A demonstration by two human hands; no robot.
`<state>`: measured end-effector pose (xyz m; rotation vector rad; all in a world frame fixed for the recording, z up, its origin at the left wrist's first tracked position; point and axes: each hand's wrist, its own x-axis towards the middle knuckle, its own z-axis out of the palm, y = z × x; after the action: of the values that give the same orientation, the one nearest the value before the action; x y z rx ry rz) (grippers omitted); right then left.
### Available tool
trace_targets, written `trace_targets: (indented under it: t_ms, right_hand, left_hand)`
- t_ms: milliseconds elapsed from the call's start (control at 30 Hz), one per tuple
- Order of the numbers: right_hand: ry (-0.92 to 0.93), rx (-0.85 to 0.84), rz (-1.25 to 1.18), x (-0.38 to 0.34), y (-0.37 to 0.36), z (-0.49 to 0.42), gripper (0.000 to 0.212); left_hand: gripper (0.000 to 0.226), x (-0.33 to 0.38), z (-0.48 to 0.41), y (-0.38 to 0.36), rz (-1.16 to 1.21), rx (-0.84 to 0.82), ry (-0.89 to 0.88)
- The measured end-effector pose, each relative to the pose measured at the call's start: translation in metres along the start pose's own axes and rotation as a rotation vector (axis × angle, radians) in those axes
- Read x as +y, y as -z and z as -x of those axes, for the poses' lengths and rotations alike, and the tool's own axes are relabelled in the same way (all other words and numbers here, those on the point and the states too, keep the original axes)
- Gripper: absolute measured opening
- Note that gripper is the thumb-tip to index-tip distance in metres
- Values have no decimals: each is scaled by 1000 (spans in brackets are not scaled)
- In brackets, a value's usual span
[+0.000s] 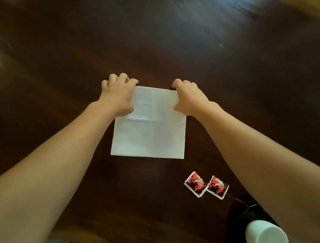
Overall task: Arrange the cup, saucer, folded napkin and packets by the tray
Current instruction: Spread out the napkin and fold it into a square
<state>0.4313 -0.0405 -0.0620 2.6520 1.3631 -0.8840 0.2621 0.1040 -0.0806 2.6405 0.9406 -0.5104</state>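
A white square napkin lies flat on the dark wooden table, with fold creases showing. My left hand grips its far left corner and my right hand grips its far right corner, fingers curled over the far edge. Two red, black and white packets lie side by side near the table's front, to the right. A white cup stands on a dark saucer at the bottom right, partly hidden by my right forearm. No tray is in view.
The table's front edge runs along the bottom left, with pale floor below it. Bright window glare lies on the table at the far right.
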Motion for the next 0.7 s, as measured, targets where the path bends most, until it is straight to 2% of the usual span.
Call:
trace_targets:
  t_ms: [100, 233, 333, 400, 500, 700]
  right_hand:
    - [17, -48, 16, -3, 0, 8, 37]
    - [42, -79, 54, -3, -2, 23, 27]
    - [36, -115, -29, -3, -2, 35, 33]
    - [50, -127, -57, -5, -2, 46, 42]
    - [79, -90, -74, -6, 3, 64, 35]
    - [72, 92, -84, -10, 56, 99, 26]
  left_hand:
    - [56, 3, 3, 8, -23, -62, 7]
    - [46, 11, 13, 10, -27, -66, -47]
    - [54, 18, 22, 12, 15, -123, -46]
    - [46, 23, 31, 13, -39, -168, -42]
    - [18, 26, 48, 17, -25, -129, -21]
    - [15, 28, 79, 71, 97, -1, -11]
